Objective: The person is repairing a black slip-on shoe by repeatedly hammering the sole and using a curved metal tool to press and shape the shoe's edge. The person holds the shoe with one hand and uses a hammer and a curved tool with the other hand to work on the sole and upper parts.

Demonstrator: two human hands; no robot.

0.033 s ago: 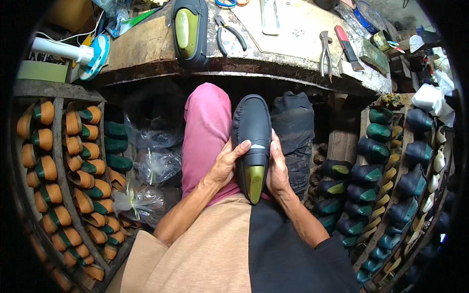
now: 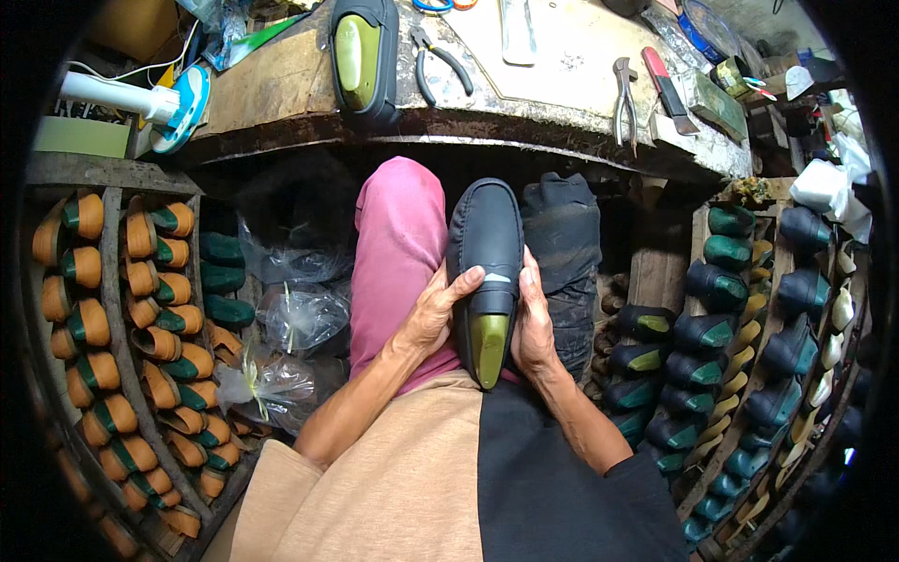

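Note:
A black loafer (image 2: 487,234) with a green shoe last (image 2: 489,347) inside it lies between my thighs, toe pointing away from me. My left hand (image 2: 434,314) grips its left side, the thumb resting on the upper beside the strap. On the other side my right hand (image 2: 535,323) holds the shoe with fingers along its edge. A small pale patch (image 2: 497,278) shows just ahead of the strap. The sole and the fingers beneath are hidden.
On the bench (image 2: 562,103) ahead lie another black loafer (image 2: 363,56), cutting pliers (image 2: 438,67), pincers (image 2: 625,103) and a red-handled knife (image 2: 667,89). Racks of tan shoes (image 2: 103,370) stand left, racks of dark shoes (image 2: 698,332) right. Plastic bags (image 2: 300,318) sit beside my left leg.
Almost nothing differs. The loafer and both hands have shifted very slightly, with the same grip kept.

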